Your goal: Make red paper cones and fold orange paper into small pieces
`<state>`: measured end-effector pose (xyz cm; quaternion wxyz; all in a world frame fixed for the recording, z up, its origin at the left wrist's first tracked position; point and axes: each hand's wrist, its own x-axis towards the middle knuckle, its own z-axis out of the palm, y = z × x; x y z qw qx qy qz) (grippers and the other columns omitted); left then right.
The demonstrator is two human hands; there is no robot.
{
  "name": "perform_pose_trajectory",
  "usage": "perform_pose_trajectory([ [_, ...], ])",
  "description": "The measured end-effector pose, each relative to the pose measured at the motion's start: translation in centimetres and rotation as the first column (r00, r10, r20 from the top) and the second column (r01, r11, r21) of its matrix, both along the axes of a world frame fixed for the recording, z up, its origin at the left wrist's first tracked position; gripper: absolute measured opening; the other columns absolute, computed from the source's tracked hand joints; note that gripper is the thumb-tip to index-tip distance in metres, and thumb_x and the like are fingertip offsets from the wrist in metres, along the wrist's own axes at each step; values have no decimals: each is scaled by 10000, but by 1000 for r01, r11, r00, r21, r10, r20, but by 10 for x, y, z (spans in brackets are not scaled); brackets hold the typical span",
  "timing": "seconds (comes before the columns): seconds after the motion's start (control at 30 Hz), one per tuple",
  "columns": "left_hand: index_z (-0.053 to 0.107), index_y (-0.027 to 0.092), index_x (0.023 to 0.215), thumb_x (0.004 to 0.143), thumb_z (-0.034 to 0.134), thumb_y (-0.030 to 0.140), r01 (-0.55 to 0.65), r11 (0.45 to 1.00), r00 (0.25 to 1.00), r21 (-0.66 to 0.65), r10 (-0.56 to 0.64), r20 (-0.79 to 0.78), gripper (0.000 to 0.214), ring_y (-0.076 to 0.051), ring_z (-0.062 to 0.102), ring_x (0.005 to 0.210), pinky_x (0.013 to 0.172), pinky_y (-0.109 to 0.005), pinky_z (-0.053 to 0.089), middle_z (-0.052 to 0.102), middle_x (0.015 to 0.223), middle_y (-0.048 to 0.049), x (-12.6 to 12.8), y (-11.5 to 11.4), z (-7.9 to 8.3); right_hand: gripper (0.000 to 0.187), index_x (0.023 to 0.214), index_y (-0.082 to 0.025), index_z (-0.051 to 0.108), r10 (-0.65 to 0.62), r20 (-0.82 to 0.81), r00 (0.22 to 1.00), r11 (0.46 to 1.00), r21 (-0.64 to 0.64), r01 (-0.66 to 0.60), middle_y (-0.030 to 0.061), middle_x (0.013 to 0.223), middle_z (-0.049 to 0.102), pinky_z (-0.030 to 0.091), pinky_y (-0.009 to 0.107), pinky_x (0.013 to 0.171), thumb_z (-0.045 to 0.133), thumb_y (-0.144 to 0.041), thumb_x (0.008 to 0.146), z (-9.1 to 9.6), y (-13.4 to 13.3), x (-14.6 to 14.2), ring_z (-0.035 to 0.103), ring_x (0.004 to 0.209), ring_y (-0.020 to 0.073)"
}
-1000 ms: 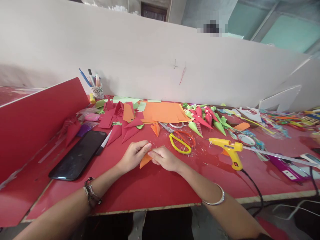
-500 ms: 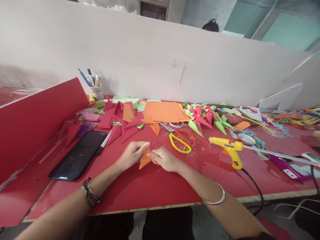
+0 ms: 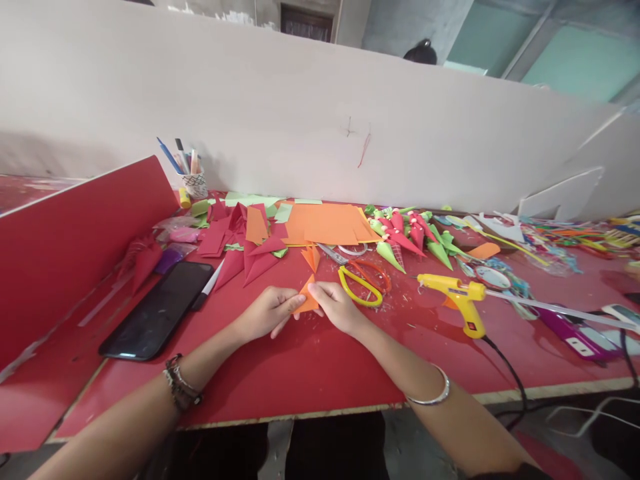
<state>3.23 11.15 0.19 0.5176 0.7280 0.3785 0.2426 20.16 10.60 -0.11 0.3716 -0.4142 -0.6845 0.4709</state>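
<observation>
Between my two hands is a small folded piece of orange paper [image 3: 309, 301], its point turned away from me. My left hand [image 3: 270, 312] pinches its left edge with the thumb on top. From the other side my right hand [image 3: 336, 305] grips it between thumb and fingers. Just beyond lies another folded orange paper piece [image 3: 311, 257] on the red table [image 3: 300, 373]. Scissors [image 3: 365, 285] with yellow and orange handles rest past my right hand.
Orange sheets [image 3: 325, 223], red paper pieces [image 3: 235, 233] and red and green paper cones [image 3: 405, 233] line the back. A yellow glue gun [image 3: 460, 297] with its cable lies right, near a purple power strip [image 3: 580, 333]. A phone [image 3: 157, 310] lies left, below a pen cup [image 3: 194, 181].
The orange paper has turned, so its point now faces away instead of toward me. Both hands have shifted slightly right, and the left fingers are more spread beneath it.
</observation>
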Motion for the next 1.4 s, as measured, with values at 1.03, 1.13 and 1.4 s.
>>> perform_pose_trajectory([
  [1.03,432,151,429,823,383,507,141,987,984,-77,-149,-102,534,-31,305,249,352,-155,252,354,266,64,2,-2,1,423,542,-196,232,-124,-31,992,983,130,127,-61,529,217,202,219,450,389,-441,848,-2,5,3,230,476,66],
  [1.13,445,151,449,833,364,497,4,1000,999,-7,-5,-50,523,-37,326,279,378,-160,280,383,292,59,2,0,1,416,541,-196,270,-118,-76,990,991,53,122,-68,490,252,203,216,427,387,-454,846,-3,6,5,245,441,62],
  [1.4,402,171,575,783,444,496,-309,949,942,66,296,156,388,-44,334,343,372,-159,262,369,389,91,2,8,4,374,608,-155,523,59,27,998,998,-40,-58,-69,435,360,253,201,418,453,-458,816,0,2,5,322,402,58],
])
